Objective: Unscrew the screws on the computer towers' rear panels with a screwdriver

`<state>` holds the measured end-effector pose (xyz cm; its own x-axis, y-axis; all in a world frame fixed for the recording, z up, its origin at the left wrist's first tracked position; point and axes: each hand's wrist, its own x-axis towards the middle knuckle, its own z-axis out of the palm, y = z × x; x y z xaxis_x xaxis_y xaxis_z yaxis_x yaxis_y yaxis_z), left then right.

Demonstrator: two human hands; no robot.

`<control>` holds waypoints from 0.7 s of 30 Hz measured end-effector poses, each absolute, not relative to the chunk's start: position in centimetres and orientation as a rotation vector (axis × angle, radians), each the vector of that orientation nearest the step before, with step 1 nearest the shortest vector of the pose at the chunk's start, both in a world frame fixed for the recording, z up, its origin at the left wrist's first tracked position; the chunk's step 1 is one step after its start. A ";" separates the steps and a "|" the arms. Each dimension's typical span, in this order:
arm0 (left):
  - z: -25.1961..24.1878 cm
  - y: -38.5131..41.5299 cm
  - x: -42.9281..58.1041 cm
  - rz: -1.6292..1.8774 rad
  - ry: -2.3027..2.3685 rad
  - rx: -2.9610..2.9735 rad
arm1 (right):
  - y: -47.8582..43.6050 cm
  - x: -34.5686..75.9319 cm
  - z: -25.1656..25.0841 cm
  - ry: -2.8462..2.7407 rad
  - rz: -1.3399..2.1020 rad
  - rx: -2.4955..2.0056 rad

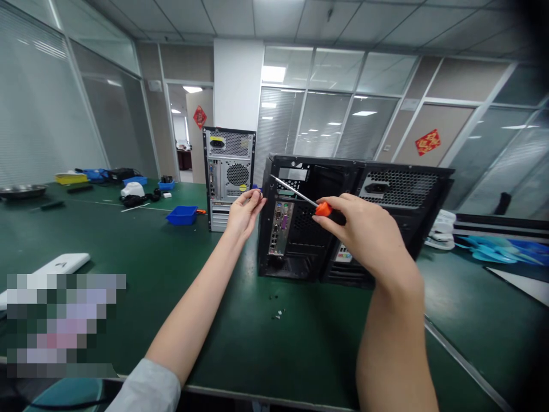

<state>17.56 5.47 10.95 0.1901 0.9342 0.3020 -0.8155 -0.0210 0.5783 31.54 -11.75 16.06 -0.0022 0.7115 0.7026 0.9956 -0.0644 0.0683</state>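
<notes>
My right hand [369, 229] grips the orange handle of a screwdriver [300, 195]. Its metal shaft slants up to the left, and the tip is at the upper left corner of a black computer case [309, 252], whether touching I cannot tell. Beside that case's left edge, my left hand [245, 214] is closed in a pinch; what lies between the fingertips is too small to make out. Ports and an empty upper opening show on the case's back. Behind my left hand stands a second computer tower [231, 171]. Several small screws [278, 313] lie on the green table [240, 349].
Another black case [398, 194] with a power socket adjoins on the right. A blue tray [182, 216] sits left of the far tower. Farther left are a white object with black cables [134, 191] and a yellow tray [71, 178]. Blue plastic material [493, 249] lies at right.
</notes>
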 end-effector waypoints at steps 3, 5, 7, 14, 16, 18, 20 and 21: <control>11.0 5.3 17.7 1.415 0.211 0.763 | -11.6 31.0 15.8 -1.723 -0.930 -1.916; 11.0 5.3 17.8 1.423 0.219 0.772 | -11.3 30.7 15.7 -1.736 -0.947 -1.958; 11.0 5.3 17.8 1.428 0.222 0.784 | -11.0 30.6 15.6 -1.750 -0.944 -1.988; 11.0 5.3 17.7 1.437 0.224 0.833 | -10.6 30.6 15.5 -1.781 -0.911 -2.013; 11.0 5.4 17.7 1.443 0.218 0.851 | -10.6 30.6 15.4 -1.779 -0.912 -2.009; 10.9 5.4 17.6 1.451 0.212 0.871 | -10.6 30.6 15.4 -1.778 -0.924 -2.001; 10.9 5.4 17.6 1.461 0.209 0.896 | -10.7 30.5 15.5 -1.778 -0.946 -2.000; 10.9 5.4 17.6 1.467 0.208 0.910 | -10.8 30.4 15.5 -1.775 -0.960 -2.002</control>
